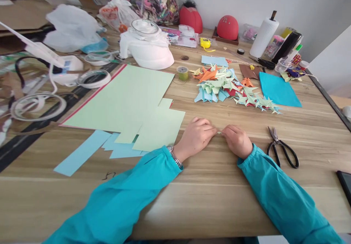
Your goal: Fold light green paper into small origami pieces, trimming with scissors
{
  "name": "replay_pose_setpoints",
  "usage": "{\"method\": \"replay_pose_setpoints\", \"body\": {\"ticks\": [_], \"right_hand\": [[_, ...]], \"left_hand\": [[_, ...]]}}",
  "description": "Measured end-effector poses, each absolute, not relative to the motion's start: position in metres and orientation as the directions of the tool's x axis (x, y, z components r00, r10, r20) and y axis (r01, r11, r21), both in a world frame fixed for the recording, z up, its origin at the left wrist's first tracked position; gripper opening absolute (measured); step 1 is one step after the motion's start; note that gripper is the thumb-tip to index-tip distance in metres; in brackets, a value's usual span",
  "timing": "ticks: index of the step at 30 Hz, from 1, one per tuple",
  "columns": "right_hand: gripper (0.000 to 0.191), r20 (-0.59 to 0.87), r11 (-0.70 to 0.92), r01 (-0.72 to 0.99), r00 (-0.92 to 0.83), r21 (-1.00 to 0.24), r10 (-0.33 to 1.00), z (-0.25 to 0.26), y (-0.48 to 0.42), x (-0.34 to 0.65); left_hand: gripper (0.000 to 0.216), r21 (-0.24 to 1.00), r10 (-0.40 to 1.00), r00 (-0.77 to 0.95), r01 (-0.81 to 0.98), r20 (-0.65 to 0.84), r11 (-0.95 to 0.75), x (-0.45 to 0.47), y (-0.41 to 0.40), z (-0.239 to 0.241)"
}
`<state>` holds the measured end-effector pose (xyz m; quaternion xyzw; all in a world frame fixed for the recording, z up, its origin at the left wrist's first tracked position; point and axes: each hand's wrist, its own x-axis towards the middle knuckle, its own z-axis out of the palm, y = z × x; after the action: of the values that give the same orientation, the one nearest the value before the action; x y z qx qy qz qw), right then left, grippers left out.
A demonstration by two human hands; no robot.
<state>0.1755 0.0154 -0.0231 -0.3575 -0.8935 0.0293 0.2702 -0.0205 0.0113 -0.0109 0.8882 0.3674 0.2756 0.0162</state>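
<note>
My left hand [196,136] and my right hand [236,140] meet over the middle of the wooden table, both with fingers closed. Between their fingertips shows a tiny pale sliver, a small piece of folded paper [219,132], mostly hidden by the fingers. Just beyond lies a pile of folded paper cranes [216,85] in green, blue, orange and red. Light green paper sheets [123,97] spread out to the left, with light blue paper strips [82,154] partly under them. Black-handled scissors [282,147] rest slightly open to the right of my right hand.
Behind the sheets stand a spool of thread [182,73] and a white cap-shaped form [148,46]. A turquoise cloth-like square [279,89] lies at right. Tape rolls [38,107] and cables crowd the left. A dark phone-like object [344,185] sits at the right edge.
</note>
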Motion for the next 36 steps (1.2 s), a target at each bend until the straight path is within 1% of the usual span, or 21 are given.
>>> {"method": "replay_pose_setpoints", "body": {"ticks": [5, 7, 11, 14, 18, 23, 25, 28, 31, 36], "right_hand": [[0.016, 0.452, 0.727, 0.619, -0.579, -0.298, 0.678, -0.0200, 0.0132, 0.1717], [0.017, 0.452, 0.736, 0.621, -0.593, -0.269, 0.666, -0.0196, 0.0127, 0.1702], [0.026, 0.429, 0.776, 0.603, -0.660, -0.186, 0.616, -0.0198, 0.0127, 0.1692], [0.029, 0.424, 0.788, 0.590, -0.676, -0.178, 0.602, -0.0194, 0.0125, 0.1693], [0.028, 0.434, 0.772, 0.595, -0.649, -0.223, 0.625, -0.0191, 0.0128, 0.1710], [0.024, 0.441, 0.723, 0.611, -0.579, -0.323, 0.686, -0.0202, 0.0152, 0.1761], [0.023, 0.441, 0.714, 0.611, -0.567, -0.342, 0.696, -0.0207, 0.0156, 0.1769], [0.016, 0.463, 0.723, 0.597, -0.560, -0.349, 0.686, -0.0215, 0.0152, 0.1762], [0.017, 0.467, 0.731, 0.597, -0.570, -0.330, 0.676, -0.0221, 0.0149, 0.1752], [0.026, 0.469, 0.758, 0.605, -0.610, -0.244, 0.638, -0.0220, 0.0148, 0.1751]], "left_hand": [[0.025, 0.215, 0.665, 0.598, 0.649, 0.448, -0.729, -0.0199, 0.0104, -0.0103], [0.024, 0.200, 0.663, 0.606, 0.654, 0.438, -0.730, -0.0196, 0.0099, -0.0101], [0.026, 0.178, 0.644, 0.618, 0.645, 0.451, -0.743, -0.0185, 0.0086, -0.0097], [0.028, 0.158, 0.627, 0.628, 0.637, 0.461, -0.754, -0.0172, 0.0076, -0.0092], [0.029, 0.168, 0.629, 0.615, 0.638, 0.476, -0.751, -0.0176, 0.0081, -0.0097], [0.023, 0.263, 0.673, 0.536, 0.648, 0.510, -0.715, -0.0232, 0.0101, -0.0126], [0.023, 0.263, 0.669, 0.532, 0.646, 0.519, -0.717, -0.0248, 0.0103, -0.0132], [0.023, 0.229, 0.644, 0.550, 0.639, 0.532, -0.734, -0.0251, 0.0097, -0.0131], [0.023, 0.218, 0.636, 0.559, 0.636, 0.531, -0.740, -0.0243, 0.0090, -0.0121], [0.025, 0.218, 0.639, 0.564, 0.636, 0.523, -0.740, -0.0230, 0.0087, -0.0095]]}}
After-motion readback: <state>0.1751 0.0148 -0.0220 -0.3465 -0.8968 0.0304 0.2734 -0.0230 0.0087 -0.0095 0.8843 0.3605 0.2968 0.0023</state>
